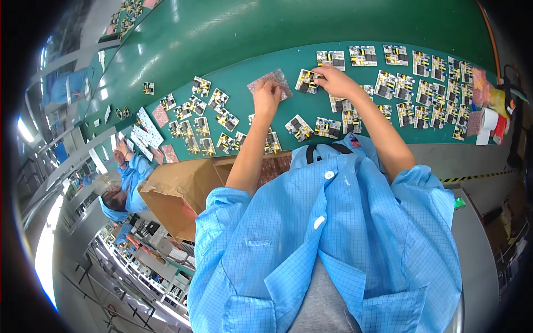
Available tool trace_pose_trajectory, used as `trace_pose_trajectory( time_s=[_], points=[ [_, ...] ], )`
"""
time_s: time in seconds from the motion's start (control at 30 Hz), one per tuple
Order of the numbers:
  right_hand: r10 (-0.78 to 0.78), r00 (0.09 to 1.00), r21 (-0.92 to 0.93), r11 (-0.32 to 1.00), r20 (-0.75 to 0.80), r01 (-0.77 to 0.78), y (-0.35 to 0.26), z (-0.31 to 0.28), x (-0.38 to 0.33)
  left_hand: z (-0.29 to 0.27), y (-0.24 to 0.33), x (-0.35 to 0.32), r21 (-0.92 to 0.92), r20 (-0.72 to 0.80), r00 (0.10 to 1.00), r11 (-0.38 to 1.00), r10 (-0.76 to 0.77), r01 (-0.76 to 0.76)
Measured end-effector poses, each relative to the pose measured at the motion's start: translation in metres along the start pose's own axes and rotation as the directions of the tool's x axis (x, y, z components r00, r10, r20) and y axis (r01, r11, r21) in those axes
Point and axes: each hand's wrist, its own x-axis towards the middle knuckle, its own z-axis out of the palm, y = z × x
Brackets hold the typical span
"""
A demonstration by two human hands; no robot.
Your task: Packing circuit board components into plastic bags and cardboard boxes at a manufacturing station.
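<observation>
At upper centre of the frame, the left hand (267, 97) pinches the lower edge of a pinkish translucent bubble-wrap pouch (270, 82) lying on the green conveyor belt (244, 33). The right hand (331, 79), fingers curled, grips a small populated circuit board (308, 81) just beside it. Judged light, stiff and fragile, the board is best held by its bare edges; the pouch looks limp and slippery.

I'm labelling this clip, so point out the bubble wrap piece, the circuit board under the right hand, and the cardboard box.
bubble wrap piece (276, 80), head view, on its upper middle.
circuit board (306, 81), head view, on its left half.
cardboard box (176, 186), head view, on its open flap.
</observation>
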Motion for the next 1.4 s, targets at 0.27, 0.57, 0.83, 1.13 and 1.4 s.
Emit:
trace_pose_trajectory(
  time_s=[0.27,0.57,0.83,1.13,1.4],
  points=[
    [0.169,0.976,0.609,0.762,0.14,-0.219,-0.023,-0.001,0.013,0.0,-0.005,0.002,0.032,-0.029,0.998,0.998,0.05,-0.049],
    [0.18,0.973,0.618,0.752,0.144,-0.23,-0.021,0.027,0.028,-0.001,-0.005,-0.004,-0.149,-0.043,0.999,0.989,-0.026,0.019],
    [0.246,0.943,0.552,0.766,0.223,-0.33,-0.018,0.022,0.024,0.0,-0.01,-0.008,-0.303,-0.131,0.991,0.952,-0.009,-0.031],
    [0.078,0.991,0.385,0.916,0.105,-0.113,-0.013,0.023,0.015,-0.012,-0.001,-0.022,-0.136,-0.099,0.994,0.989,0.046,-0.059],
    [0.175,0.974,0.382,0.898,0.144,-0.218,-0.016,0.032,0.003,-0.01,0.015,-0.04,-0.045,-0.15,0.986,0.996,0.072,-0.079]
  ],
)
